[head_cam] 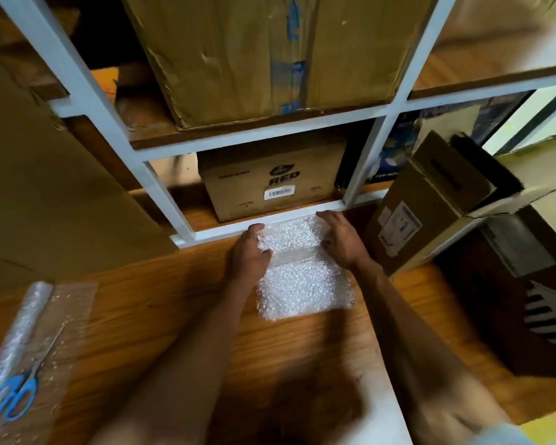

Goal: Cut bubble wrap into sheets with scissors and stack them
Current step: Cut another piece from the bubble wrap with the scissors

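Both hands on the bubble wrap stack, at the shelf's foot.
We see left hand [249, 252] and right hand [342, 240] flat, fingers relaxed, pressing the stack [302, 284] edges on the tabletop [174, 316]. Scissors [13, 396] lie on the roll [23, 332], well left of the left hand.

Your wooden surface [161, 316] carries a stack of bubble wrap sheets [302, 290] near its far edge, just in front of the white shelf frame [264, 224]. At your near left a bubble wrap roll [20, 332] lies partly unrolled, with blue-handled scissors [16, 393] resting on its loose sheet. To your right, cardboard boxes [430, 207] stand on the surface beside the stack, one tilted.
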